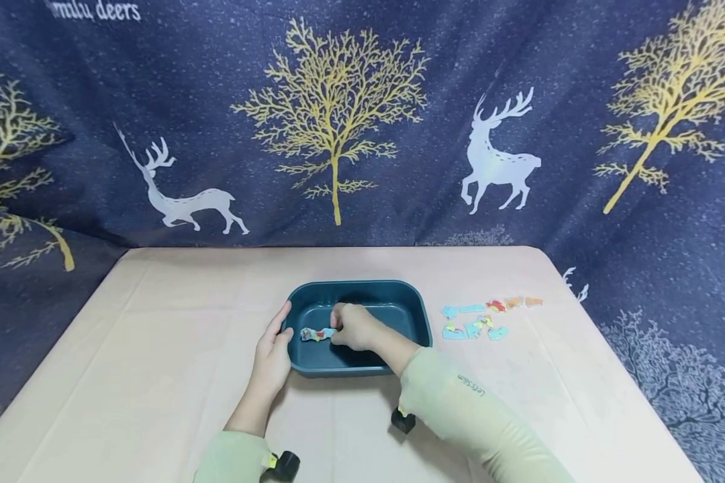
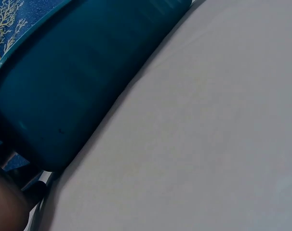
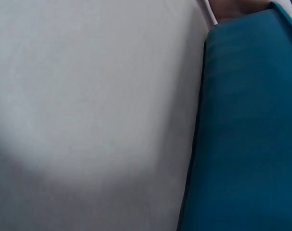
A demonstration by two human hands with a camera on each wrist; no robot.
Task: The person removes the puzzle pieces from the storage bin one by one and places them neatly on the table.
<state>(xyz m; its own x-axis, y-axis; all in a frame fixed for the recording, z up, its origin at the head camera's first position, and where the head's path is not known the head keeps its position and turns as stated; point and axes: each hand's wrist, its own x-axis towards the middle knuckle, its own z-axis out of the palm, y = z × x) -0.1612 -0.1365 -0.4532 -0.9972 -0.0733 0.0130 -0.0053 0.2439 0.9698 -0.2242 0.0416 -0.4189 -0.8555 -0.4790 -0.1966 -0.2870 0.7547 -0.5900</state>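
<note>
A teal rectangular bin (image 1: 362,370) stands on the table, its outer wall (image 2: 78,96) large in the left wrist view. Inside, near its left end, lies a short strip of colourful puzzle pieces (image 1: 314,334) in pale blue, red and yellow. My right hand (image 1: 356,327) reaches in over the front rim, curled fingers and thumb pinching at the right end of that strip; the held piece is mostly hidden by the fingertips. My left hand (image 1: 272,355) rests against the bin's left end, thumb and forefinger extended at the rim.
Right of the bin, more puzzle pieces lie in two rows: the back row (image 1: 472,308) runs from blue through red to orange, the front row (image 1: 472,330) is mostly blue. A pale cloth (image 1: 175,362) covers the table. Behind hangs a dark blue curtain (image 1: 399,201) with deer and trees.
</note>
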